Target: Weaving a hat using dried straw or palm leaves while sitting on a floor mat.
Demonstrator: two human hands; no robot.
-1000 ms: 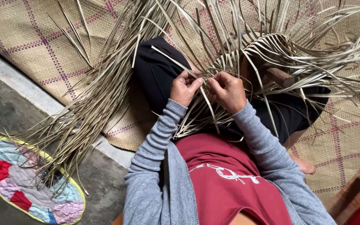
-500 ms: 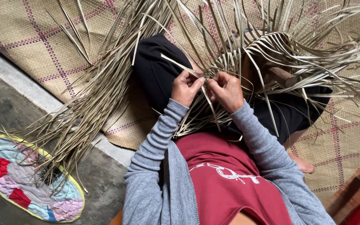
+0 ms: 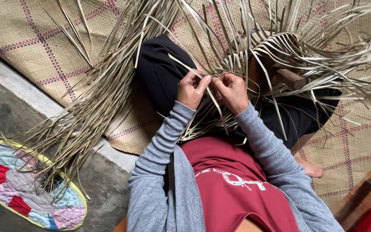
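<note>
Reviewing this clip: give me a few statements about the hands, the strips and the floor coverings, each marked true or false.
1. Both hands pinch pale dried leaf strips over the lap. True: the left hand and the right hand meet at the strips.
2. The person wears a grey long-sleeved top. True.
3. The patchwork mat lies on the woven floor mat. False: it lies on bare concrete, apart from the woven floor mat.
4. The loose strip ends all point towards the person's chest. False: they fan outward, many trailing left across the mat edge.
5. The right hand holds a knife. False: no tool shows in either hand.
</note>
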